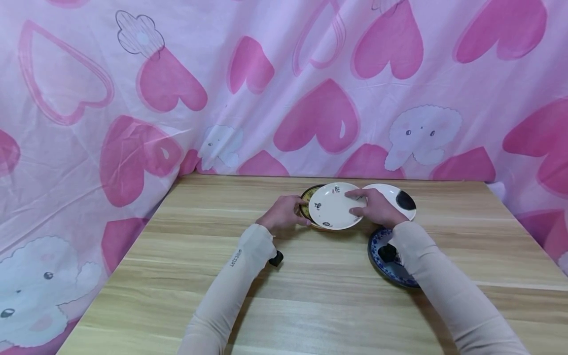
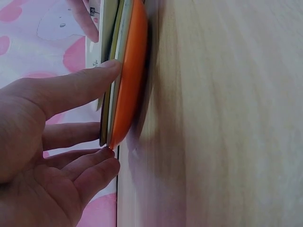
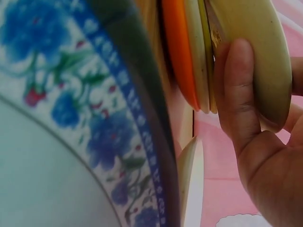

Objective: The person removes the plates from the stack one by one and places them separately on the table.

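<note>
At the far left of the frame a pink cloth (image 1: 66,148) printed with hearts and fluffy white animals hangs beside the wood-grained table (image 1: 310,296), and it runs on across the whole upper part. My pale left sleeve (image 1: 222,291), with small dark lettering, comes up from the bottom left of centre. My left hand (image 1: 284,213) is at the left side of a stack of plates just right of centre, thumb and fingers spread along the rims and touching them.

In that stack, the left wrist view shows an orange dish (image 2: 132,71) at the bottom on the table, a pale layer (image 2: 123,42) above it, then a yellow plate (image 1: 309,194) with a dark rim. Over these, offset to the right, is the white plate (image 1: 335,209) with small black drawings. My right hand (image 1: 377,207) pinches its right edge; I cannot tell whether the plate touches the yellow one. My hands are apart, one on each side.

Behind my right hand, toward the right, lies a white plate with a black patch (image 1: 405,199). Below it in the frame, partly under my right sleeve (image 1: 448,286), is a blue-flowered plate (image 1: 385,269).
</note>
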`<action>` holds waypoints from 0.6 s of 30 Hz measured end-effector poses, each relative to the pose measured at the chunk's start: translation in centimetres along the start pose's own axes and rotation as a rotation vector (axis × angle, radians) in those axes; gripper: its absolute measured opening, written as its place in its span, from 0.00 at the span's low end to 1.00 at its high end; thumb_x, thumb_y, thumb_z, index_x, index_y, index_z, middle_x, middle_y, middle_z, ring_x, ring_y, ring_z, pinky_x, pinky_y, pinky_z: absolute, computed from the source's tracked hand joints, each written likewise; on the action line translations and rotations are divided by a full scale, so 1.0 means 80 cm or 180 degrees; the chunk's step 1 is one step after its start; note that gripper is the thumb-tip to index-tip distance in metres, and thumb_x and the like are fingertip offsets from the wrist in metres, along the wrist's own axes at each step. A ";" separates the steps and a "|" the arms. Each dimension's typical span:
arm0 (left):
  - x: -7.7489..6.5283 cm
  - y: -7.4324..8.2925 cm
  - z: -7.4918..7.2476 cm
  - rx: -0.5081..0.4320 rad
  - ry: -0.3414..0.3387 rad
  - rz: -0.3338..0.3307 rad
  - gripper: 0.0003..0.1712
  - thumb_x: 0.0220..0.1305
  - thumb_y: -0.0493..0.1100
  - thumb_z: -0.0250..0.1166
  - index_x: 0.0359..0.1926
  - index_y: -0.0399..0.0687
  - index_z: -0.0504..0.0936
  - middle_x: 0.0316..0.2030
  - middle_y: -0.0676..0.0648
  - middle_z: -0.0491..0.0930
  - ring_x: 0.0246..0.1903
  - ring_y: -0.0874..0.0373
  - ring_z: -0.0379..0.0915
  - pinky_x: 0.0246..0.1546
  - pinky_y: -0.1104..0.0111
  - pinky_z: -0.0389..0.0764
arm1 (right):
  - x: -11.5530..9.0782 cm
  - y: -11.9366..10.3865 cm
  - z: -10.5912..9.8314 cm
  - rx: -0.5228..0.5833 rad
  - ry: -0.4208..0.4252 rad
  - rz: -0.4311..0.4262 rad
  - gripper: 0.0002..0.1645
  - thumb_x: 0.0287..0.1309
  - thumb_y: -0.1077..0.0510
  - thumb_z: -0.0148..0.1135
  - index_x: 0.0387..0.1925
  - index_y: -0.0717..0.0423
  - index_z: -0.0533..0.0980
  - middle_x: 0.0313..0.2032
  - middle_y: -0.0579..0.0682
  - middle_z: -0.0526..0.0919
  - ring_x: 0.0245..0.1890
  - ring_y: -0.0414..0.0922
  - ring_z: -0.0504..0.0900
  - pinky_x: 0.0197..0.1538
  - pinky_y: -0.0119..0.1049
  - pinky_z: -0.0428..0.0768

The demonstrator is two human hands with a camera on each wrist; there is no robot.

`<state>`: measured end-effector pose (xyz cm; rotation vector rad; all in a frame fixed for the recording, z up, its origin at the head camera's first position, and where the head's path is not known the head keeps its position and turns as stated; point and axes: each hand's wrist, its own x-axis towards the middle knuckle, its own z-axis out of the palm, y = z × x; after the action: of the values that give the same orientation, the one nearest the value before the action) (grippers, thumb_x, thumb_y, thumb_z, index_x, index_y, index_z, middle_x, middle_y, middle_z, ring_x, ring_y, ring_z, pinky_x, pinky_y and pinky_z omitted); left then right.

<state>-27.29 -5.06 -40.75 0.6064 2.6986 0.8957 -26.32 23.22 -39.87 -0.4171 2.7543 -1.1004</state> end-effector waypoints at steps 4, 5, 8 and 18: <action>0.000 0.000 -0.001 0.0074 -0.0016 0.0032 0.39 0.52 0.48 0.78 0.65 0.43 0.77 0.59 0.44 0.81 0.60 0.49 0.74 0.68 0.58 0.72 | 0.001 0.002 -0.001 0.0017 0.0017 -0.0018 0.32 0.60 0.63 0.66 0.66 0.61 0.72 0.67 0.65 0.73 0.73 0.61 0.64 0.77 0.58 0.59; 0.000 0.000 -0.001 0.0076 -0.0021 0.0022 0.39 0.52 0.48 0.78 0.65 0.43 0.76 0.60 0.44 0.81 0.60 0.50 0.74 0.68 0.59 0.73 | 0.001 0.002 -0.002 0.0021 0.0018 -0.0014 0.32 0.60 0.63 0.66 0.66 0.60 0.72 0.68 0.65 0.73 0.73 0.61 0.64 0.77 0.58 0.59; 0.000 0.000 -0.001 0.0088 -0.0028 0.0013 0.40 0.53 0.50 0.78 0.65 0.43 0.76 0.59 0.44 0.81 0.58 0.51 0.75 0.66 0.60 0.75 | 0.000 0.001 -0.003 -0.0001 0.0030 -0.0058 0.32 0.60 0.63 0.67 0.67 0.59 0.72 0.68 0.65 0.72 0.72 0.61 0.65 0.76 0.59 0.60; 0.002 -0.002 -0.001 0.0106 0.0006 0.0114 0.34 0.53 0.49 0.78 0.61 0.45 0.80 0.55 0.46 0.84 0.52 0.54 0.76 0.59 0.62 0.77 | -0.006 -0.005 -0.009 -0.0034 0.0041 -0.0234 0.33 0.60 0.63 0.67 0.67 0.55 0.73 0.68 0.63 0.73 0.70 0.59 0.69 0.74 0.58 0.65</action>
<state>-27.50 -5.11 -40.82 0.6632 2.7174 0.8621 -25.93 23.57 -39.01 -0.5183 2.7780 -1.1089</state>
